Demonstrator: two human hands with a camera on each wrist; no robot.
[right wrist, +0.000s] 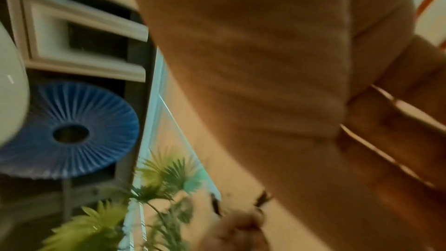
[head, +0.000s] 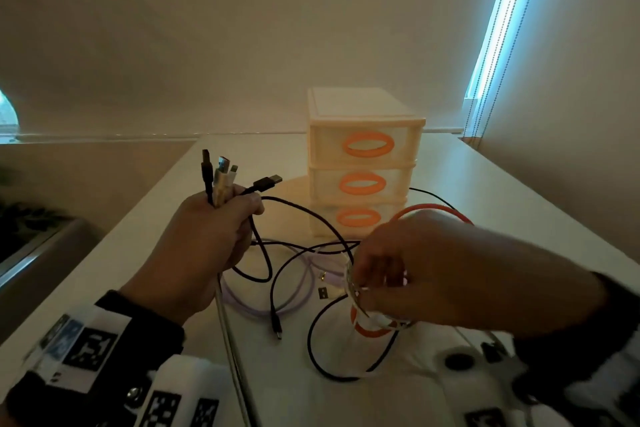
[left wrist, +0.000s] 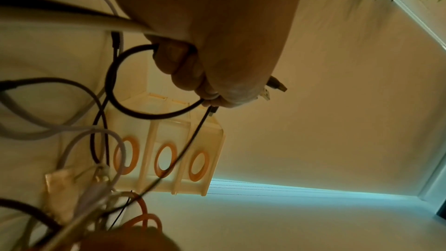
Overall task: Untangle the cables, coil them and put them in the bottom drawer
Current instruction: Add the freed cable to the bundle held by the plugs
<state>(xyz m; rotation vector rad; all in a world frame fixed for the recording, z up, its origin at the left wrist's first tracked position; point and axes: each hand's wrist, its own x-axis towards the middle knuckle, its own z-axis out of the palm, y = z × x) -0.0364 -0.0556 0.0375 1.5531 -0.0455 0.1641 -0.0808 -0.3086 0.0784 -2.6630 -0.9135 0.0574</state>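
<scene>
- Head view: the white worktop [head: 485, 191] runs away from the person and carries everything. At its far middle stands the cream drawer unit [head: 363, 163], three drawers stacked, each with an orange oval handle.
- The bottom drawer [head: 358, 218] looks closed. It sits just beyond the cable heap, straight ahead of both hands.
- The tangle of cables [head: 298, 274] lies on the worktop between the hands and the unit: black loops, a pale lilac loop and an orange cable arcing to the right. They still cross one another and none is coiled yet.
- The left hand [head: 211, 236] is raised at near left, fist curled round a bundle of plug ends [head: 221, 177] that stick up out of it. The cords trail down and to the right into the heap.
- The right hand [head: 415, 270] is low at near right, over the heap, fingers bent and pinching a white-and-orange strand [head: 367, 319]. Its wrist view is blurred and mostly palm, so the exact hold there cannot be read.
- The relation that matters, as I judge it: the held cords run from upper left down to lower right. The right hand is the nearer one to the knot and better placed to pull a strand free, while the left anchors the ends.
</scene>
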